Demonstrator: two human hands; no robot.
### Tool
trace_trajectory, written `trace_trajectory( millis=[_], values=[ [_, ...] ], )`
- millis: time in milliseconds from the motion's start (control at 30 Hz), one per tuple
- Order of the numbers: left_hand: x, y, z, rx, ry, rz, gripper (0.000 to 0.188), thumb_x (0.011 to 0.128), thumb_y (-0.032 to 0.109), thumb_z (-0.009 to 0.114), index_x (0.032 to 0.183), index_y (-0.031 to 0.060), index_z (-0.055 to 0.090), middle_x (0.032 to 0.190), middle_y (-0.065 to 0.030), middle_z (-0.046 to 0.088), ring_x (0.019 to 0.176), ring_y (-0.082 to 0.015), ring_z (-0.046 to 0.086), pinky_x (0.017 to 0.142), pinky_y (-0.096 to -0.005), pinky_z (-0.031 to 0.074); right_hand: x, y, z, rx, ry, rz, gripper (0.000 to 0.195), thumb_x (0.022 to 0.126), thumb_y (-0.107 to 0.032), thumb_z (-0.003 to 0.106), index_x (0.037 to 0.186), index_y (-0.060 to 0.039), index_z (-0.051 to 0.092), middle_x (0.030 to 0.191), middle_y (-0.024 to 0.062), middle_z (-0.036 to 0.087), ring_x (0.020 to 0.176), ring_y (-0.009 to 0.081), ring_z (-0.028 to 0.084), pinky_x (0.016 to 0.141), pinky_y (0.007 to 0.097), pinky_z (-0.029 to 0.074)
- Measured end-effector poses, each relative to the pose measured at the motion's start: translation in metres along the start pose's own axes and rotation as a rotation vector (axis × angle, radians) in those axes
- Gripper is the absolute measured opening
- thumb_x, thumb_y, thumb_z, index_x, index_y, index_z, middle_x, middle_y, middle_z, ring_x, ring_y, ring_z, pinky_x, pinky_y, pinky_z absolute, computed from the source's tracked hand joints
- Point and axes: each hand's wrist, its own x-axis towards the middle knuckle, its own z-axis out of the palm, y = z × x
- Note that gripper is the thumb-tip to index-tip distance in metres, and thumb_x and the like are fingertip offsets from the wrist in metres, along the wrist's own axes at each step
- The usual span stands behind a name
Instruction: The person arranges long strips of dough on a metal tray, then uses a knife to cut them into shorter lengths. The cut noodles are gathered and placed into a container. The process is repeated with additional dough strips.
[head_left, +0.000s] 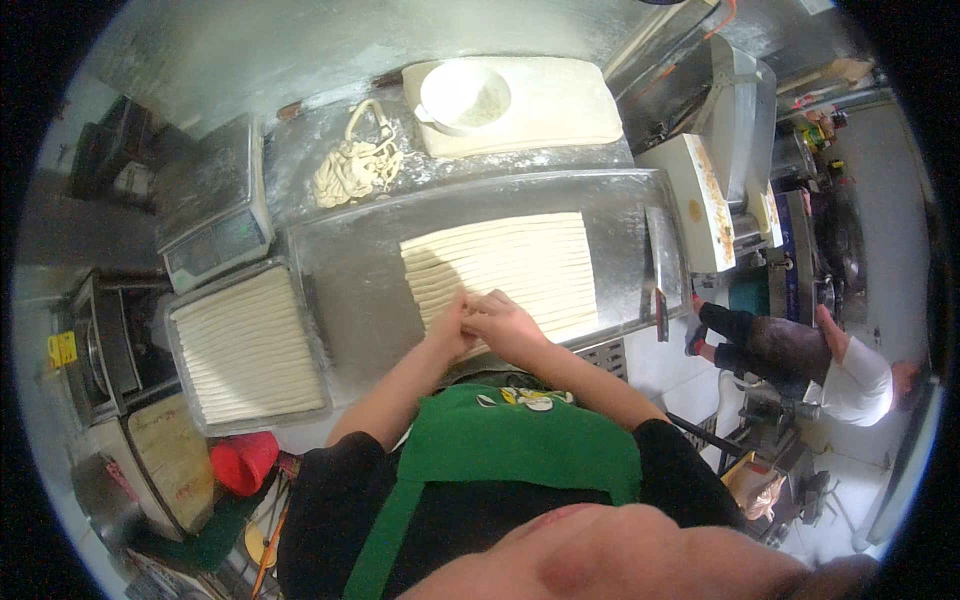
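Observation:
My left hand and my right hand meet over the near edge of a sheet of cut dough strips. Their fingers are bent together, and whatever may be between them is hidden. The strips lie side by side, running left to right, on a floured metal worktop. A long knife rests to the right of them, its dark handle over the front edge. On the left, a tray holds more dough strips in close rows.
Behind the strips sit a heap of dough scraps and a dough slab bearing a white bowl. A digital scale stands at left, a white machine at right. A person is beyond the right side. A red bucket is below left.

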Motion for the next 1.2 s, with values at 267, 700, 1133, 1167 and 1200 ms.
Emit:
trace_trajectory(
  millis=[267,700,1133,1167,1200],
  values=[
    [0.03,0.278,-0.044,0.211,0.175,1.013,0.02,0.103,0.031,0.057,0.104,0.0111,0.059,0.095,-0.0055,0.057,0.083,-0.018,0.058,0.069,-0.0318,0.052,-0.078,0.025,-0.005,-0.046,0.142,0.265,0.031,0.085,-0.003,0.07,0.116,-0.0058,0.068,0.12,0.0116,0.066,0.11,0.0339,0.061,0.095,0.0433,0.053],
    [0.027,0.231,-0.004,1.39,0.494,1.582,0.043,0.099,0.007,0.048,0.14,-0.0049,0.051,0.152,-0.0253,0.043,0.145,-0.039,0.036,0.12,-0.048,0.027,-0.23,0.191,-0.057,-0.518,0.477,1.081,0.051,0.088,-0.011,0.062,0.138,-0.007,0.053,0.142,0.0192,0.051,0.13,0.0392,0.047,0.11,0.05,0.04],
    [-0.033,0.031,-0.055,1.806,0.928,1.241,0.045,0.099,0.012,0.044,0.141,-0.0032,0.051,0.149,-0.0239,0.048,0.14,-0.0428,0.041,0.12,-0.0535,0.028,-0.202,0.246,-0.099,-0.424,0.478,0.795,0.064,0.09,-0.008,0.058,0.149,-0.0298,0.05,0.105,0.0131,0.061,0.098,0.0365,0.062,0.085,0.0482,0.052],
    [-0.038,0.03,-0.046,1.851,0.983,1.17,0.045,0.099,0.013,0.044,0.141,-0.0023,0.052,0.15,-0.0233,0.048,0.141,-0.0417,0.041,0.12,-0.0535,0.028,-0.168,0.26,-0.122,-0.476,0.458,0.711,0.061,0.091,-0.008,0.057,0.147,-0.0309,0.052,0.103,0.0117,0.061,0.097,0.0347,0.061,0.086,0.0461,0.051],
    [-0.041,0.03,-0.035,1.883,0.979,1.118,0.045,0.099,0.013,0.045,0.141,-0.0009,0.053,0.151,-0.0224,0.047,0.141,-0.0408,0.041,0.12,-0.053,0.028,-0.133,0.272,-0.139,-0.456,0.471,0.61,0.06,0.092,-0.007,0.055,0.147,-0.0312,0.053,0.102,0.0111,0.061,0.099,0.0334,0.061,0.087,0.045,0.05]
  ],
)
